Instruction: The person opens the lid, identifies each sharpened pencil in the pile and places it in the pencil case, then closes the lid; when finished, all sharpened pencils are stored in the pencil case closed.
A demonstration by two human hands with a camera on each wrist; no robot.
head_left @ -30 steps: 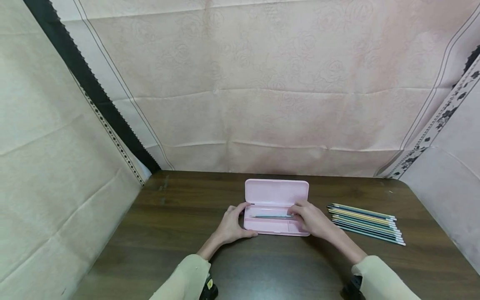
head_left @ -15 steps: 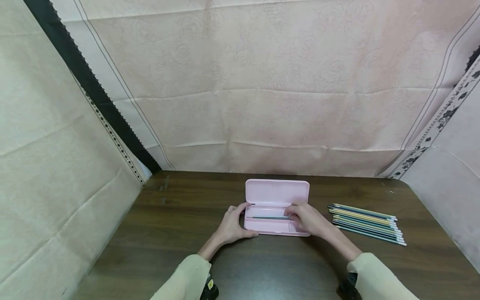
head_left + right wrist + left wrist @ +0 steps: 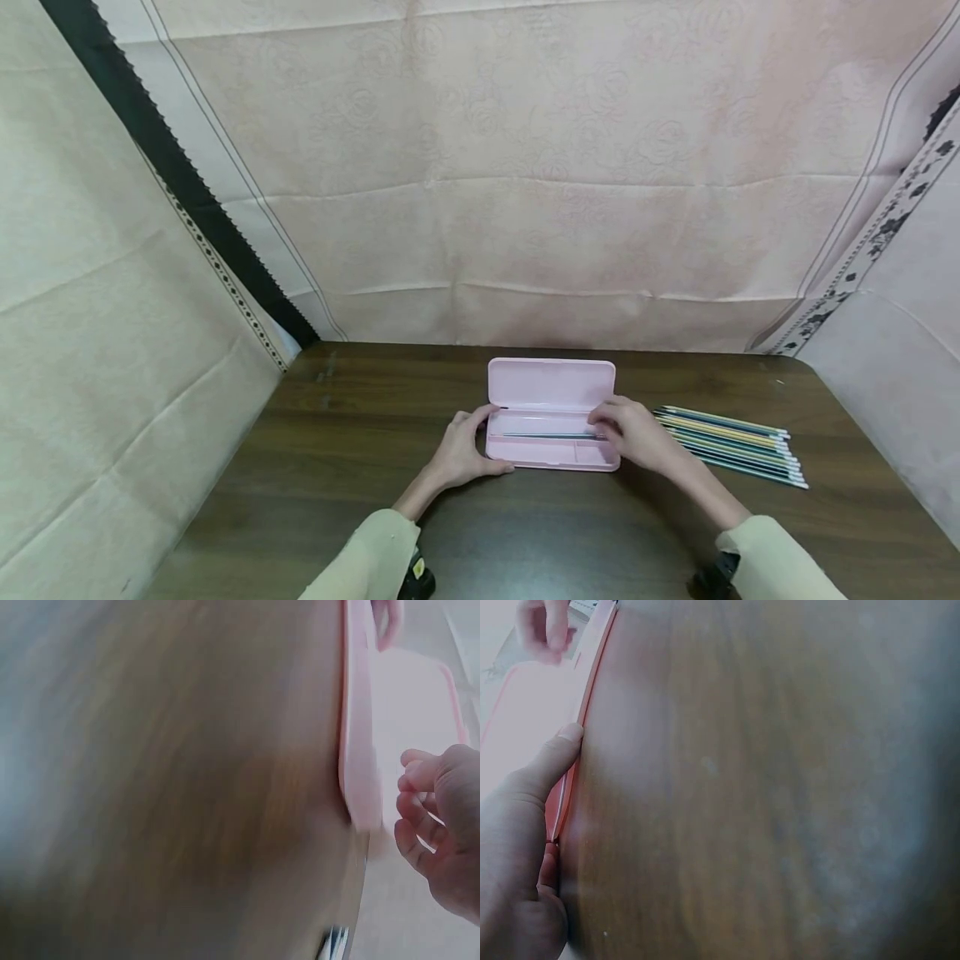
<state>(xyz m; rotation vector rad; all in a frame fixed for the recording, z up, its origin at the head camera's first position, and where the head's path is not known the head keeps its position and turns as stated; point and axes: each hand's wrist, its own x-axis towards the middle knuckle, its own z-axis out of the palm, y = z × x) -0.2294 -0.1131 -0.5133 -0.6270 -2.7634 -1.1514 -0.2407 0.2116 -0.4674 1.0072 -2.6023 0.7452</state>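
Note:
A pink pencil case (image 3: pixel 552 385) lies on the table with its lid raised at the back. Inside its tray, one pencil (image 3: pixel 551 435) lies lengthwise. My left hand (image 3: pixel 459 454) grips the left end of the case, thumb at the front edge and fingers toward the hinge; the left wrist view shows that thumb (image 3: pixel 555 754) against the pink rim. My right hand (image 3: pixel 630 429) is over the right end of the tray, near the pencil's end. In the right wrist view its fingers (image 3: pixel 412 806) are loosely bent with nothing between them.
To the right of the case, a row of several pencils (image 3: pixel 738 450) in green, yellow and blue lies on the brown wooden table (image 3: pixel 540 533). Pale cloth (image 3: pixel 525 183) hangs behind the table and along both sides.
My right hand shifted slightly left with the pencil, then drew back right, off it. The pencil now lies in the tray. My left hand kept its grip on the case.

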